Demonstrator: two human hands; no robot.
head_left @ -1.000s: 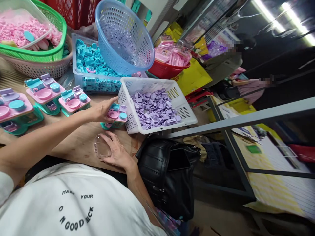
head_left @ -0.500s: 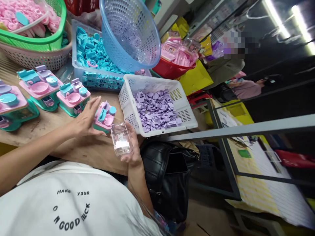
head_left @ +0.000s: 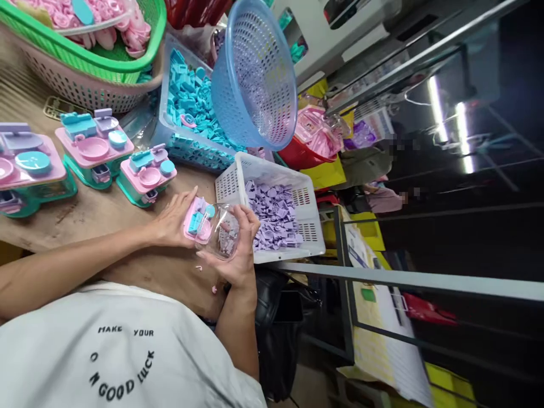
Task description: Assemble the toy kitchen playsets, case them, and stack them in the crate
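Note:
My left hand (head_left: 173, 218) grips a small pink and teal toy kitchen set (head_left: 196, 220), tipped on its side above the wooden table (head_left: 97, 218). My right hand (head_left: 238, 249) holds a clear plastic cover (head_left: 221, 231) pressed against the toy's open face. Both hands meet just in front of a white basket of purple parts (head_left: 276, 212). Two tiny pink bits lie on the table below my hands.
Three finished toy sets (head_left: 147, 174) stand in a row at left. Behind are a tray of teal parts (head_left: 191, 107), a tilted blue colander (head_left: 255, 73), a green basket of pink parts (head_left: 97, 34) and a red basket (head_left: 306, 156). A black bag (head_left: 276, 328) sits below the table edge.
My left hand picked the toy set up off the table and turned it sideways. My right hand lifted the clear cover from the table and brought it against the toy.

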